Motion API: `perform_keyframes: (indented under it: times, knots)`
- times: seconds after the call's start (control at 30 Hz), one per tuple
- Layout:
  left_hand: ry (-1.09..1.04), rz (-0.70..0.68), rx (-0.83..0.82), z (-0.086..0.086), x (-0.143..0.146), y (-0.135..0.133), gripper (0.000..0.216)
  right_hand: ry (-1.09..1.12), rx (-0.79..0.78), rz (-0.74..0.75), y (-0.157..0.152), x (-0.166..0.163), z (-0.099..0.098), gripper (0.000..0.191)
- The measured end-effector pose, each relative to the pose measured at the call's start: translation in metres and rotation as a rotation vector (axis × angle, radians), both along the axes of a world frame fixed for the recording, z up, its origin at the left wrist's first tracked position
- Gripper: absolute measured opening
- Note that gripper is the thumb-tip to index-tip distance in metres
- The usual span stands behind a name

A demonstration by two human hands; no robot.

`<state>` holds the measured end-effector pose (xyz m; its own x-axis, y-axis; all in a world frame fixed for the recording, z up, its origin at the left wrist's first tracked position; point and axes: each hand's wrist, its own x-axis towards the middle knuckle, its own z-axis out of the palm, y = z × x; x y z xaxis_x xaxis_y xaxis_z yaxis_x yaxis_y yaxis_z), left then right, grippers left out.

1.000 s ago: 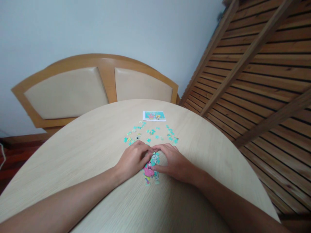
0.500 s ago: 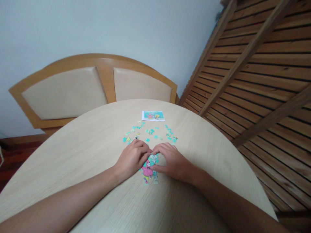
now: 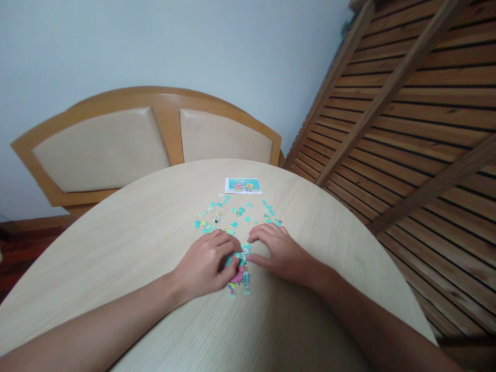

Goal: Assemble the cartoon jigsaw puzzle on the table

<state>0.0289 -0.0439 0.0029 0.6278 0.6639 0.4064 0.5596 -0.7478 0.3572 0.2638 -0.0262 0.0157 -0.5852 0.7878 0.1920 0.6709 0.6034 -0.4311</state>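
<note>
Pale round wood-grained tabletop (image 3: 155, 227), brown slatted wood (image 3: 418, 121) right; left hand (image 3: 211, 261) and right hand (image 3: 278, 251), grips apart, at the pink-and-teal jigsaw (image 3: 239, 275).

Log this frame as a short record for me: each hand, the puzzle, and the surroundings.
Left hand: curled over the left side of the joined puzzle section
Right hand: thumb at the section's right edge, fingertips apart from thumb
Loose pieces: scattered between the hands and the printed sheet
Surface: pale wooden table
Background: padded backrest, slatted wooden structure at right
</note>
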Motion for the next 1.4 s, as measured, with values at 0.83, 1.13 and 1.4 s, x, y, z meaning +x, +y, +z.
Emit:
perform_keyframes:
  times: [0.83,1.13,1.4]
  knots:
    - [0.151,-0.413,0.120,0.007,0.003,-0.008,0.030,-0.108,-0.076,-0.458,0.032,0.062,0.003,0.020]
    - [0.173,-0.410,0.110,0.003,0.002,-0.006,0.032,-0.118,0.039,-0.408,0.041,0.063,-0.016,0.029]
    - [0.179,-0.396,0.102,0.003,0.001,-0.007,0.033,-0.143,0.029,-0.540,0.042,0.065,-0.012,0.019]
